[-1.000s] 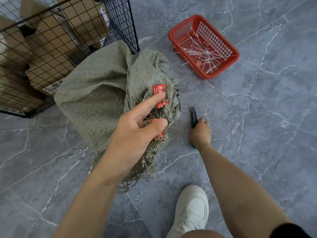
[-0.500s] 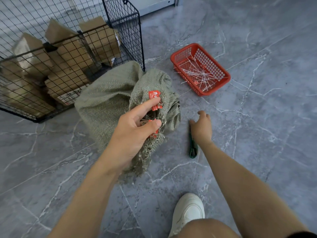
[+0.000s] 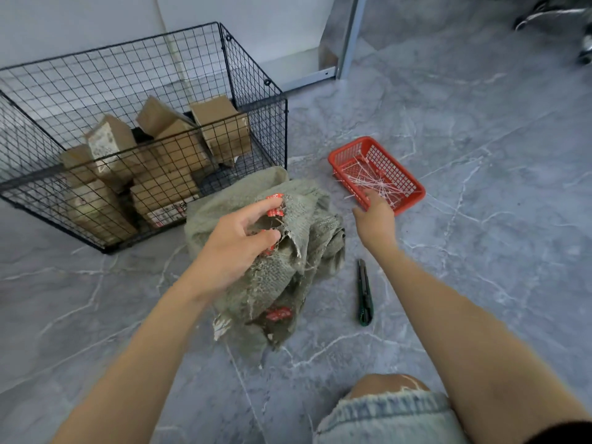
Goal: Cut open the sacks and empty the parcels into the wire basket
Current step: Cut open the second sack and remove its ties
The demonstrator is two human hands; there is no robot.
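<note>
Woven sack [image 3: 272,251], emptied, bunched in my left hand [image 3: 237,248] beside the wire basket [image 3: 256,100] holding parcels [image 3: 179,155]; right hand [image 3: 374,219], open, at red tray [image 3: 413,197]; next, I judge: fetch another sack.

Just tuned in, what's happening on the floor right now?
A person is crouched over a limp green sack. The left hand grips its bunched, red-tagged mouth. The right hand reaches to the rim of the red basket, which holds white cable ties. The knife lies on the floor beside the sack, untouched. Cardboard parcels already sit in the wire basket.
</note>
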